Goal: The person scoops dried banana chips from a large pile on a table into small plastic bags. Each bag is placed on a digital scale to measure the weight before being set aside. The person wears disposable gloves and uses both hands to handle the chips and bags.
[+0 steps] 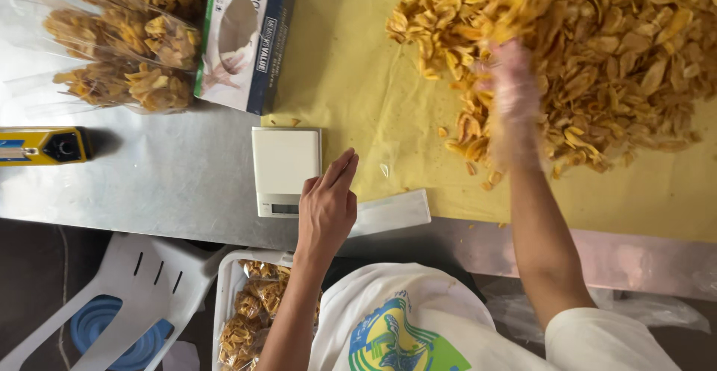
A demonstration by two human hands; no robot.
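On the steel surface (164, 181), partly covered by a yellow sheet (358, 87), a large heap of fried banana chips (597, 50) spreads across the upper right. The right hand (514, 91), in a thin clear glove and blurred, lies at the heap's near-left edge with chips all around its fingers; whether it is closed on any chips cannot be told from the blur. The left hand (327, 205) is bare, released and flat, fingers straight and together, holding nothing. It hovers just beside the right edge of a small white digital scale (285, 168), overlapping its lower right corner. A flat, empty clear bag (392, 213) lies on the surface immediately right of that hand, well apart from the chip heap. A few loose chips sit on the sheet between the heap and the scale.

Behind the scale stands a box of disposable gloves (246, 39), and left of it lie filled clear bags of chips (123, 39). A yellow handheld device (45, 145) rests at the left edge. Below the surface, a white crate (224, 296) holds more packed chips beside a white plastic chair (142, 274).
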